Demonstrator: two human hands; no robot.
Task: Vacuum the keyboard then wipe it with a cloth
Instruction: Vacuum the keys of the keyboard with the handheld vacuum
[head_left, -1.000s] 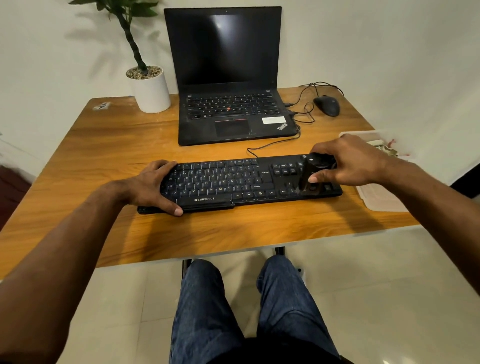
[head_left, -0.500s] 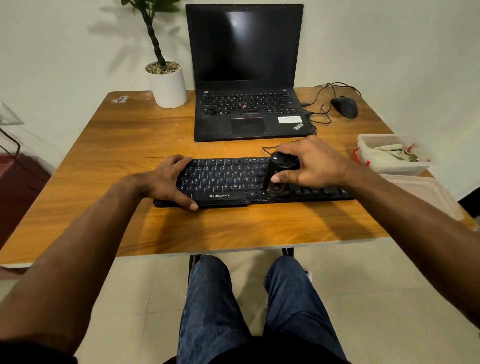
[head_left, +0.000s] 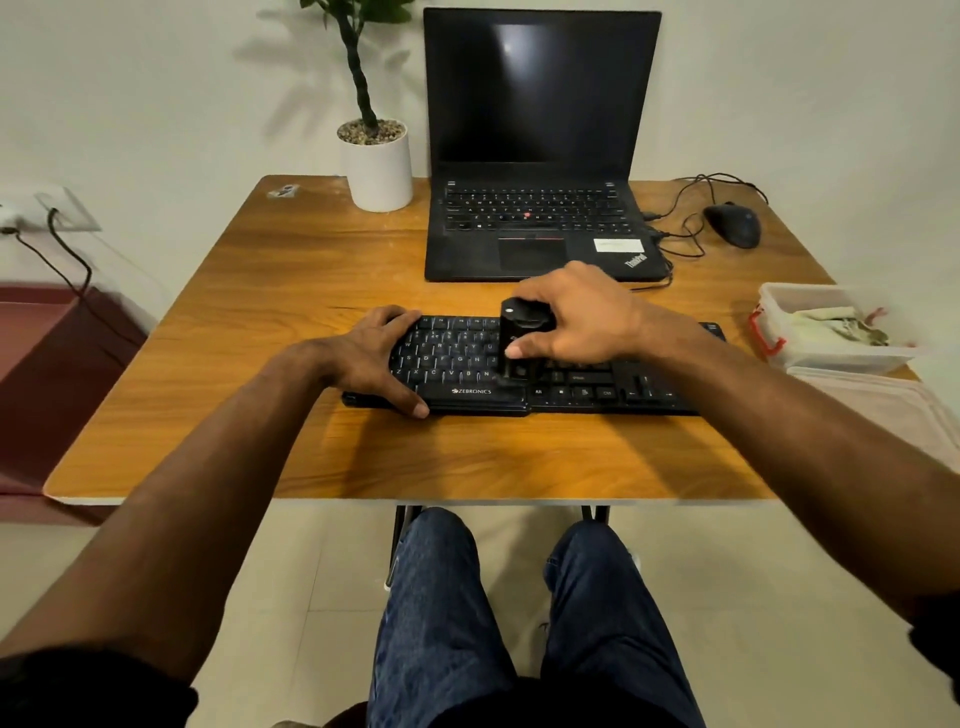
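Observation:
A black Zebronics keyboard (head_left: 457, 364) lies across the front middle of the wooden desk (head_left: 291, 291). My left hand (head_left: 371, 358) grips the keyboard's left end, fingers over the far edge and thumb on the near edge. My right hand (head_left: 576, 317) grips a small black handheld vacuum (head_left: 519, 343), which stands upright with its nozzle down on the keys near the keyboard's middle. A pale cloth (head_left: 826, 322) lies crumpled in a clear plastic box (head_left: 841, 358) at the desk's right edge.
An open black laptop (head_left: 535, 156) stands behind the keyboard. A black mouse (head_left: 735, 223) with tangled cables sits at the back right. A white potted plant (head_left: 379, 166) is at the back left. A flat lid (head_left: 883, 405) lies at the right edge.
My right hand has slid the vacuum leftward along the keyboard, from its right end to its middle. My left hand has kept its hold on the left end.

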